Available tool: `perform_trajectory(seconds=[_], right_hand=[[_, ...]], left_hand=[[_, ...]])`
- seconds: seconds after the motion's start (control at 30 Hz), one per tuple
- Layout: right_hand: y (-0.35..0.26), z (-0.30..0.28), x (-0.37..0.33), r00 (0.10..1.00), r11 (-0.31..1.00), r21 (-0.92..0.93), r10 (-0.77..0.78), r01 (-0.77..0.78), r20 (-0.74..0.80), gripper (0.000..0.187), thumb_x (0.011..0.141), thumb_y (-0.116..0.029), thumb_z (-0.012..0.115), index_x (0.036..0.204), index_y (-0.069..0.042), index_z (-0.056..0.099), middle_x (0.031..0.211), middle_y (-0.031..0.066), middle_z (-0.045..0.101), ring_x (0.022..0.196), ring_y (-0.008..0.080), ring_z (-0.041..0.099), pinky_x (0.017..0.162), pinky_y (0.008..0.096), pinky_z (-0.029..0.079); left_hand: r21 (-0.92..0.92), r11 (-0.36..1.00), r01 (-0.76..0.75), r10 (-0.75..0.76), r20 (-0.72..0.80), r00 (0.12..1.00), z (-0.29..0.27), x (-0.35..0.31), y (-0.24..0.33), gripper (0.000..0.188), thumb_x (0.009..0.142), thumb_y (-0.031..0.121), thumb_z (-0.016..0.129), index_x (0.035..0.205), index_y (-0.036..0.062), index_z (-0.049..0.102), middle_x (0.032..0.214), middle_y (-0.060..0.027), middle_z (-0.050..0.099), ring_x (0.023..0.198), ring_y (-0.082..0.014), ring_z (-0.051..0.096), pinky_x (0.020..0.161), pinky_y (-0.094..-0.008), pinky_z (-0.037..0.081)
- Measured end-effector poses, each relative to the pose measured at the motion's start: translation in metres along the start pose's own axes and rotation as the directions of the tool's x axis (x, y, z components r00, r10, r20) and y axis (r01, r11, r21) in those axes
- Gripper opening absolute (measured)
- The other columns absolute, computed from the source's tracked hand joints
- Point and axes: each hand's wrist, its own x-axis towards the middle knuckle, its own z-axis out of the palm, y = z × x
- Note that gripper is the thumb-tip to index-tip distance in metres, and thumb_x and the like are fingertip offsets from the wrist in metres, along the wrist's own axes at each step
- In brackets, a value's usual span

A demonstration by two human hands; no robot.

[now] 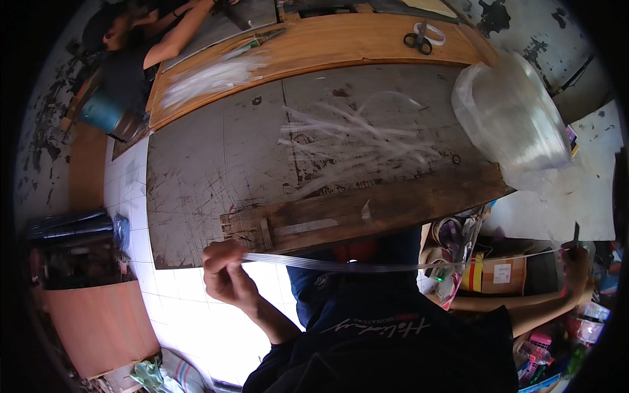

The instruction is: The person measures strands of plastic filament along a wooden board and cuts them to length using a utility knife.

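A long clear plastic strip [393, 267] stretches across the front of my body, seemingly several layers at its left end. My left hand [226, 270] pinches that end, just off the near left edge of the worktable [203, 177]. Far out to the right, my right hand [576, 267] is closed on a knife with a narrow dark blade [576, 233] pointing up. The strip's thin right end reaches this hand; whether the fingers grip it too I cannot tell. Loose clear strips [367, 134] lie scattered over the tabletop. A wooden board [419, 200] runs along its near edge.
A large clear plastic roll [517, 114] stands at the table's right end. Scissors [419, 42] and a bundle of strips [209, 77] lie on the wooden bench behind. Another person [124, 52] works at the far left. Boxes [501, 275] and clutter sit below right.
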Motion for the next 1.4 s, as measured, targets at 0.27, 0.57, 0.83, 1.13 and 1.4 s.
perform_trajectory(seconds=[0.27, 0.57, 0.83, 1.13, 1.4], right_hand=[[-0.167, 0.08, -0.069, 0.822, 0.778, 0.469, -0.544, 0.418, 0.17, 0.04, 0.069, 0.012, 0.059, 0.107, 0.0, 0.059, 0.101, 0.0155, 0.062, 0.091, 0.0201, 0.06, 0.07, 0.0272, 0.049], [-0.322, 0.17, -0.136, 0.168, 0.395, 0.819, -0.919, 0.417, 0.357, 0.018, 0.077, -0.02, 0.068, 0.087, -0.006, 0.065, 0.073, 0.0069, 0.066, 0.065, 0.0186, 0.064, 0.06, 0.0261, 0.046], [-0.348, 0.182, -0.157, 0.121, 0.388, 0.835, -0.921, 0.391, 0.371, 0.02, 0.079, -0.021, 0.067, 0.083, -0.002, 0.063, 0.075, 0.0107, 0.066, 0.067, 0.0177, 0.064, 0.061, 0.0278, 0.047], [-0.369, 0.213, -0.161, 0.216, 0.37, 0.749, -0.929, 0.549, 0.301, 0.023, 0.08, -0.02, 0.064, 0.077, 0.002, 0.06, 0.054, 0.0108, 0.056, 0.044, 0.0193, 0.057, 0.046, 0.0295, 0.042], [-0.378, 0.215, -0.162, 0.255, 0.545, 0.727, -0.838, 0.418, 0.482, 0.011, 0.076, -0.009, 0.066, 0.08, 0.001, 0.064, 0.062, 0.0044, 0.061, 0.053, 0.0058, 0.053, 0.05, 0.0225, 0.041]], left_hand=[[-0.092, 0.994, 0.057, -0.016, 0.401, 0.916, 0.035, -0.007, 0.027, 0.012, 0.07, 0.0, 0.068, 0.081, 0.0032, 0.065, 0.08, -0.0076, 0.063, 0.074, -0.0176, 0.062, 0.06, -0.0269, 0.05], [-0.027, 0.998, 0.061, -0.042, 0.47, 0.882, 0.028, -0.01, 0.044, 0.015, 0.067, 0.002, 0.071, 0.081, 0.0023, 0.063, 0.078, -0.0082, 0.064, 0.074, -0.0208, 0.063, 0.063, -0.0307, 0.05], [0.106, 0.99, 0.092, -0.124, 0.357, 0.926, -0.002, -0.015, 0.025, 0.019, 0.068, 0.001, 0.071, 0.085, 0.005, 0.064, 0.084, -0.0048, 0.065, 0.077, -0.0204, 0.061, 0.075, -0.0365, 0.046], [0.589, 0.806, 0.061, -0.244, 0.237, 0.94, -0.015, -0.018, 0.002, 0.02, 0.071, 0.008, 0.07, 0.09, 0.0111, 0.065, 0.098, -0.0003, 0.061, 0.09, -0.0175, 0.057, 0.095, -0.0435, 0.033], [0.598, 0.799, 0.059, -0.285, 0.291, 0.913, -0.008, -0.021, -0.006, 0.022, 0.07, 0.01, 0.07, 0.091, 0.0136, 0.066, 0.105, 0.0001, 0.057, 0.099, -0.0163, 0.053, 0.102, -0.047, 0.025]])
